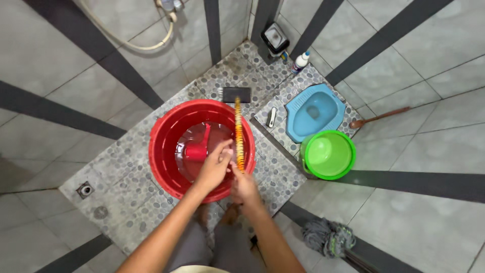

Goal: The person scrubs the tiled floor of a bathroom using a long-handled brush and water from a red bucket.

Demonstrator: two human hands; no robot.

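Gripping both hands' fingers around an orange brush [239, 134], long axis pointing away over red tub [166, 126].

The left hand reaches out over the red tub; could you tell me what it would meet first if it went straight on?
Most likely the red dipper floating in the red tub, just beyond the left hand; depth is hard to judge.

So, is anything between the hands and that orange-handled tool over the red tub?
Nothing visible. Both hands are already closed on the lower end of the orange handle, which stretches across the red tub to a dark head at its far rim.
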